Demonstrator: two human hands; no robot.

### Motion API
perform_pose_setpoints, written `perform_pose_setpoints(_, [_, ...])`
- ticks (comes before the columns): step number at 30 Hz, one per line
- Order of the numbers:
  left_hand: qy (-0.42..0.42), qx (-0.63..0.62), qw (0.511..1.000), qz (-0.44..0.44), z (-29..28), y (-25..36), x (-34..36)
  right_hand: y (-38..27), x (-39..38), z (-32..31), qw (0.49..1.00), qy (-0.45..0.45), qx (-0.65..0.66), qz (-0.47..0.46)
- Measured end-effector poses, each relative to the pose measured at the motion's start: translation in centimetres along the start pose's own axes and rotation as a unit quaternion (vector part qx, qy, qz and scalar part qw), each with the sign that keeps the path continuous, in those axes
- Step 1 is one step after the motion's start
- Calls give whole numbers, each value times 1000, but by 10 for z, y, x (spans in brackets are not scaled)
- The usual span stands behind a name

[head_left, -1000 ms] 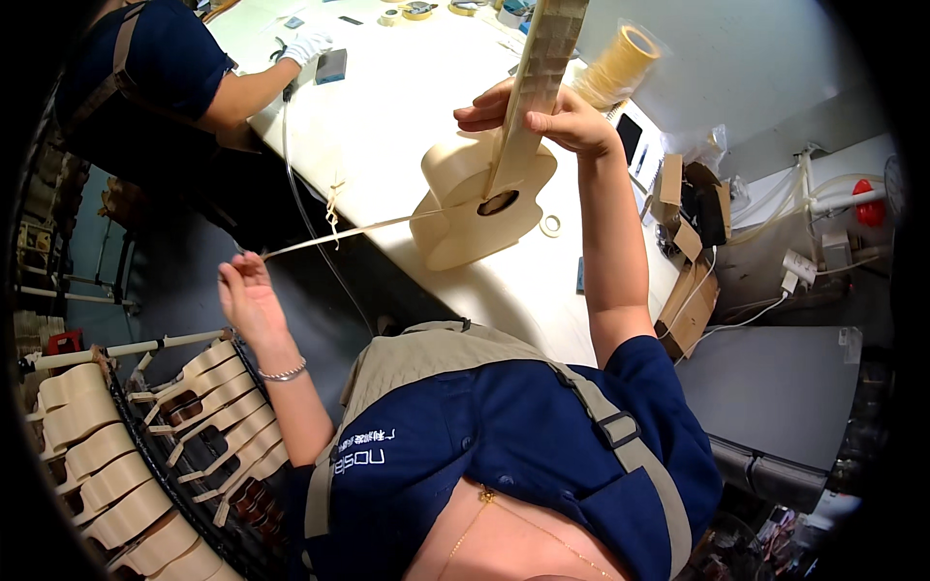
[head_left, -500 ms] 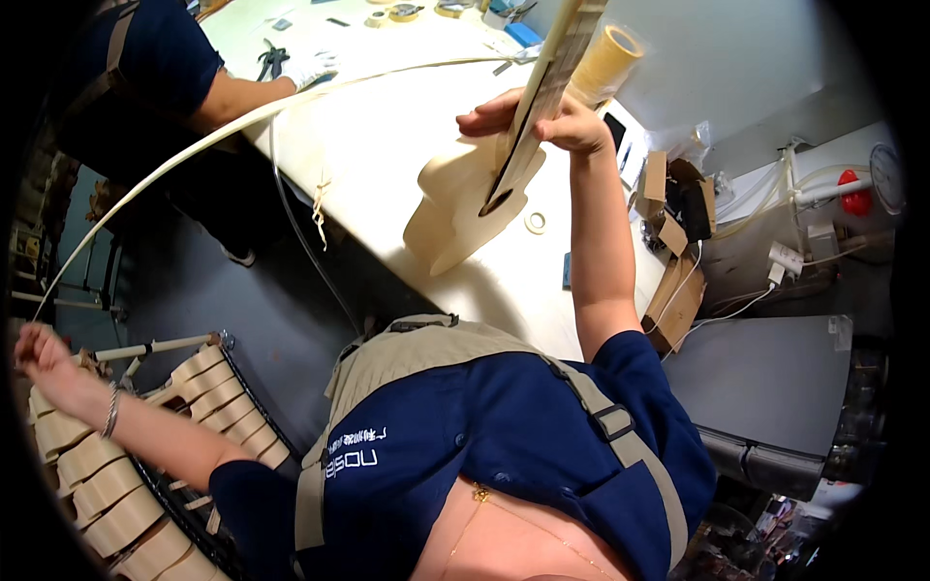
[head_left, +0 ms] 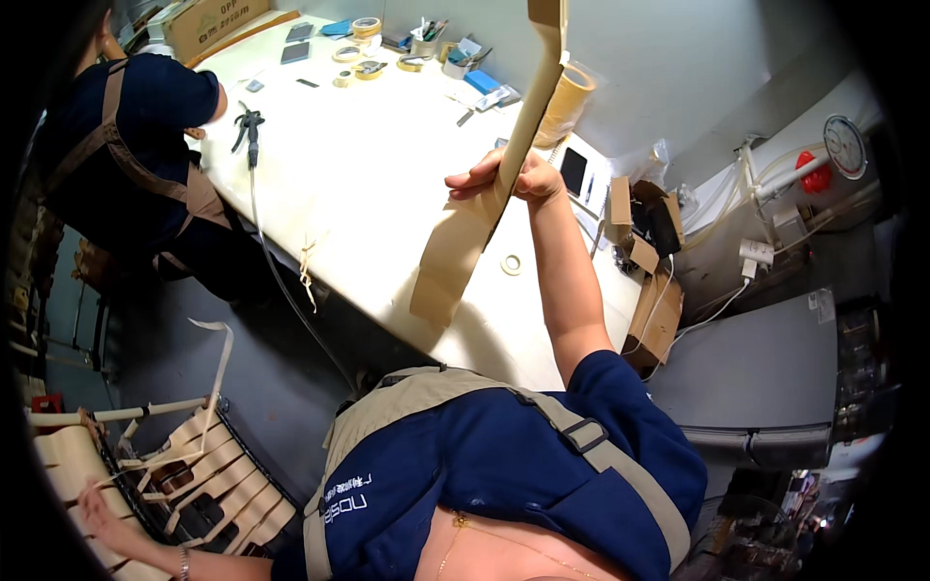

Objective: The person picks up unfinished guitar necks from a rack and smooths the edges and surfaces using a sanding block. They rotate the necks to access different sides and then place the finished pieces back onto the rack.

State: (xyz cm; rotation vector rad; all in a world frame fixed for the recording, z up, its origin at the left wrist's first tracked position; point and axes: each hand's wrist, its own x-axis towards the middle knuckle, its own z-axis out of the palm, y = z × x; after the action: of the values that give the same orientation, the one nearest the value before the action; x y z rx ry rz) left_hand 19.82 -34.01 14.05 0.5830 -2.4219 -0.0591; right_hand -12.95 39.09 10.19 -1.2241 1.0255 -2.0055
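Observation:
My right hand (head_left: 542,182) is wrapped round the neck of an unfinished pale wooden guitar (head_left: 453,266), its fingers showing left of the neck. The guitar stands tilted over the white table, neck up, with the side of its body toward me; its face is hidden. Low at the left, my left hand (head_left: 97,513) is closed at the fingertips on the end of a long pale strip (head_left: 221,363), partly blurred. This strip bends upward above a rack of curved pale wooden pieces (head_left: 247,470).
A co-worker (head_left: 126,145) stands at the far left of the table (head_left: 339,203). An air blow gun (head_left: 250,131) with its hose, a tape ring (head_left: 511,263) and several tape rolls lie on top. At the right are an opened cardboard box (head_left: 644,218) and a grey chair (head_left: 746,373).
My left hand has moved down, and the strip, stretched across to the guitar before, now hangs loose beside the rack. The guitar has turned edge-on. The co-worker's arm has drawn back.

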Motion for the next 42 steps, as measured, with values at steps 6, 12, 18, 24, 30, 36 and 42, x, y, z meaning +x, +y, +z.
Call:
perform_pose_setpoints(6, [-322, -431, 838, -88, 112, 231, -55, 15, -8, 1, 964, 214, -156, -24])
perform_pose_setpoints(12, [-575, -532, 615, 88, 258, 344, -66, 51, 17, 45, 817, 444, -349, -115])
perform_pose_setpoints(18, [-464, -418, 770, 128, 418, 394, -14, 59, 20, 58, 795, 471, -367, -107])
perform_pose_setpoints(24, [-493, -237, 816, 187, 471, 414, 1, 58, 35, 72, 789, 504, -347, -51])
perform_pose_setpoints(30, [-431, -151, 862, 220, 456, 431, 15, 57, 39, 70, 799, 492, -341, -52])
perform_pose_setpoints(36, [-265, -579, 722, 272, 291, 513, 57, 72, 53, 73, 764, 535, -358, -49])
perform_pose_setpoints(42, [-2, -766, 527, 369, 131, 556, 90, 88, 64, 76, 722, 571, -387, -59])
